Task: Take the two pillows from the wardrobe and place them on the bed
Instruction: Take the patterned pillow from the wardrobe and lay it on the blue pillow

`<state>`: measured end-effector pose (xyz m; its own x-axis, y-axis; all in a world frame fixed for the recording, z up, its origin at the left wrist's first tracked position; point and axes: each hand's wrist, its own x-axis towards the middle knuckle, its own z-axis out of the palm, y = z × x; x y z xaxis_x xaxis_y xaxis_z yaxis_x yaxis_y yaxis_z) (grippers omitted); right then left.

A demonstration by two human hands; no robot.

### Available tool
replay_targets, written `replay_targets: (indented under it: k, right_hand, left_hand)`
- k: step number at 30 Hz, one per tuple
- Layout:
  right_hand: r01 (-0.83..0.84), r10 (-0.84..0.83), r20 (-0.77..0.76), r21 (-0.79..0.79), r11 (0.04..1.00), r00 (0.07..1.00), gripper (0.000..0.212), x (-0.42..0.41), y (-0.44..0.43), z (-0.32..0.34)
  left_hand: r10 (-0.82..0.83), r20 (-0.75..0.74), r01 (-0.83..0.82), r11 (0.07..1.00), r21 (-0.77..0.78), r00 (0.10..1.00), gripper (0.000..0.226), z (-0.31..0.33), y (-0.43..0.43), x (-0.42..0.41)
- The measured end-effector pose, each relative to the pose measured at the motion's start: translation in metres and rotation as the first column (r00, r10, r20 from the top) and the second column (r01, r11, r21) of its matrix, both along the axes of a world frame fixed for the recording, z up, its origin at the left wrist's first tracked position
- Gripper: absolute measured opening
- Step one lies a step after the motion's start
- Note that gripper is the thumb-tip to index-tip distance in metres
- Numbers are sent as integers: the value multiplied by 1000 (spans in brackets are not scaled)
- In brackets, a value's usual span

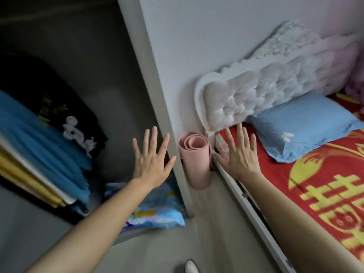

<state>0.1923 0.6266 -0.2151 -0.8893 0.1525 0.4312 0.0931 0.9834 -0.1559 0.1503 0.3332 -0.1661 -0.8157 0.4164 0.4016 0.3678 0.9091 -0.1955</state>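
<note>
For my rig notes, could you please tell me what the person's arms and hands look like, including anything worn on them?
Both arms are bare as far as the view shows: no sleeves visible. The left hand and right hand wear no gloves, and I see no rings, watch, bracelet or markings on either wrist or forearm. The fingernails look short and unpainted, though the picture is slightly blurred.

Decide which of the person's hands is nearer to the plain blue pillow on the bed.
Right. The right hand hovers over the bed's near corner, just left of the blue pillow. The left hand is farther left, at the wardrobe opening.
</note>
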Motion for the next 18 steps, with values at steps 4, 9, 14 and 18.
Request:
replay_targets:
  k: [4,9,14,18]
  right_hand:
    - [-56,55,-53,-25,998,997,93,-6,-50,17]
    - [-126,128,-101,24,992,987,92,-23,-111,40]
    - [-130,137,-84,92,987,987,92,-57,-185,39]
    - [-107,106,12,118,987,994,93,-99,-258,18]
  left_hand:
    - [84,-28,-85,996,-28,996,75,22,-52,6]
    - [154,-70,-153,988,22,986,76,34,-111,-13]
    - [144,-79,-140,989,55,986,79,18,-182,-51]
    - [108,-39,-105,993,58,993,79,-9,-256,-91]
